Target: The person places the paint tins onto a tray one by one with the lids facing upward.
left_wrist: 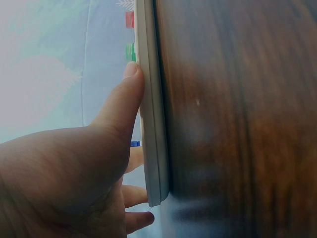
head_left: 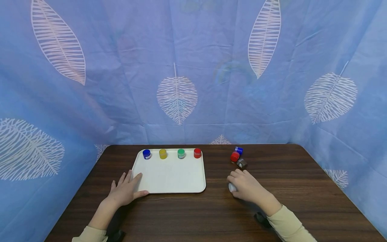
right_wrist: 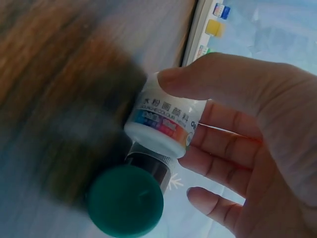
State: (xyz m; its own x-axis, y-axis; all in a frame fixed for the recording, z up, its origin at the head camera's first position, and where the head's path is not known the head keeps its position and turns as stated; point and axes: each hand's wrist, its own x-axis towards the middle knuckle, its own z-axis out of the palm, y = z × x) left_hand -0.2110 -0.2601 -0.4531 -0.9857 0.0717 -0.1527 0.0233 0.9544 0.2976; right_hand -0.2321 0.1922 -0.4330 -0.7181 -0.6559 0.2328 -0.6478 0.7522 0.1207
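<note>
My right hand (head_left: pixel 246 186) grips a small white gouache paint jar (right_wrist: pixel 162 116) between thumb and fingers, over the wooden table (head_left: pixel 193 218) right of the tray. Close by in the right wrist view are a green-lidded jar (right_wrist: pixel 125 201) and, partly behind it, a dark jar (right_wrist: pixel 151 166). The green lid is hidden in the head view. My left hand (head_left: pixel 122 193) rests at the front left corner of the white tray (head_left: pixel 172 176), fingers spread and thumb along the rim. A blue jar (head_left: pixel 146 154), yellow jar (head_left: pixel 163 154), green jar (head_left: pixel 181 153) and red jar (head_left: pixel 197 153) line the tray's far edge.
Beyond my right hand lie a red jar (head_left: pixel 234 156), a blue jar (head_left: pixel 239 150) and a dark brown jar (head_left: pixel 242 163), close together. A blue curtain (head_left: pixel 211 101) with white leaf prints hangs behind the table's far edge.
</note>
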